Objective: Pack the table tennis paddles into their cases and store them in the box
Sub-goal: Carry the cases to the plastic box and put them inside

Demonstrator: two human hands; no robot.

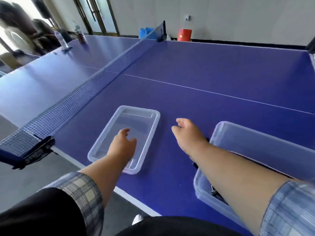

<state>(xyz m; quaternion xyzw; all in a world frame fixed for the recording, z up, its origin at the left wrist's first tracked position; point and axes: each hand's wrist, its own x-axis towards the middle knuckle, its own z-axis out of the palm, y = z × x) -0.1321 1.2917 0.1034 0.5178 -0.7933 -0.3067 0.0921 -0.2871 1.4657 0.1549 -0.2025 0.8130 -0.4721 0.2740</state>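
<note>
A clear plastic box [255, 138] stands at the right on the blue table tennis table [204, 68]. Dark contents show inside it under my right forearm; I cannot tell what they are. Its clear lid [150, 120] lies upturned on the table to the left of the box. My left hand [123, 143] hovers over the lid with fingers loosely curled and holds nothing. My right hand [186, 133] is stretched out over the bare table between lid and box, fingers apart and empty. No paddle or case is plainly visible.
The net [85, 87] crosses the table to the left, and its black clamp [35, 150] sits at the near edge. Bottles [62, 40] stand at the far left corner. People are at the far left. A red box [184, 34] and blue containers [146, 32] lie beyond the table.
</note>
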